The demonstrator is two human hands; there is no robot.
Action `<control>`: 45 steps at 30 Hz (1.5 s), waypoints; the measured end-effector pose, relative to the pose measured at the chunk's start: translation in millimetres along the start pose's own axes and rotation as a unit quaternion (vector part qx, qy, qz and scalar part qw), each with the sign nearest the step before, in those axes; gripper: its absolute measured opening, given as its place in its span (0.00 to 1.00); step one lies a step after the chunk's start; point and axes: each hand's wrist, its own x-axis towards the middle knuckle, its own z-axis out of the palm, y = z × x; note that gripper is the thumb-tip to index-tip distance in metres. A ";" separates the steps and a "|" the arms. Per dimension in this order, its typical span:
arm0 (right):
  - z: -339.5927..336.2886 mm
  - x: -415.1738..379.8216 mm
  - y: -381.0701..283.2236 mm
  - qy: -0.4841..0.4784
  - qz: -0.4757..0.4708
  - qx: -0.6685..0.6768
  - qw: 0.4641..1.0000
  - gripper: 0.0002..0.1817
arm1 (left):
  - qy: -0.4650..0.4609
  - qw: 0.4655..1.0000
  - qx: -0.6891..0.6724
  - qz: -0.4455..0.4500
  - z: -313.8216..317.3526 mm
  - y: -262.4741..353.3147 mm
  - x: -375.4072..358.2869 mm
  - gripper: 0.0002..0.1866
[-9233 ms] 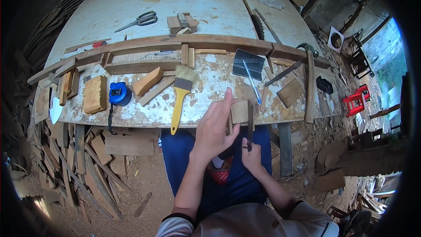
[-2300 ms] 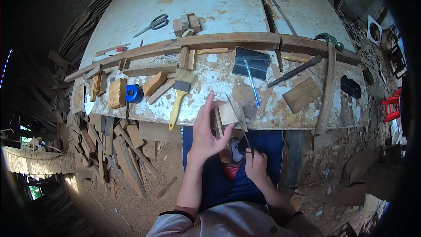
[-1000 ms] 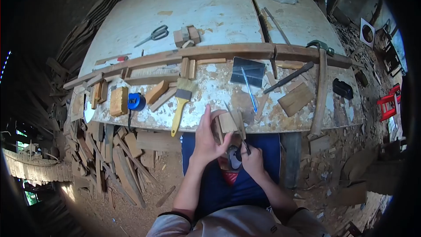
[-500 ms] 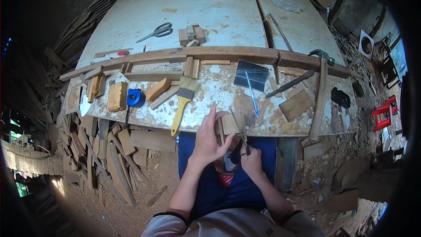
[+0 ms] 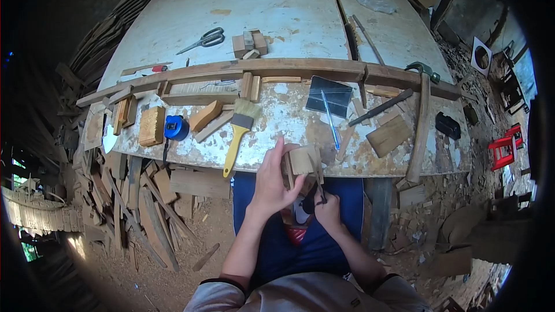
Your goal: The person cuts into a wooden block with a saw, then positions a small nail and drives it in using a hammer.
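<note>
My left hand is wrapped around a small wooden block, thumb at its near side and fingers along its left. The block is held up over my lap at the table's front edge. In my closed right hand is a thin, narrow tool, its shaft running up along the block's right side. What kind of tool it is cannot be made out, and its grip is mostly hidden by my fingers.
On the worktable lie a yellow-handled brush, a blue tape measure, a pen on a dark plate, a file, a hammer and scissors. A long wooden beam crosses it. Scrap wood litters the floor.
The narrow tool in my right hand has shifted against the block's right side, and its tip stands out less above the block. My left hand keeps its hold; the view moved slightly.
</note>
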 end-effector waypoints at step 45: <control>-7.3 0.5 -17.8 0.011 -0.004 -0.023 1.000 0.23 | 0.027 1.000 -0.002 -0.005 5.3 2.6 -5.1 0.63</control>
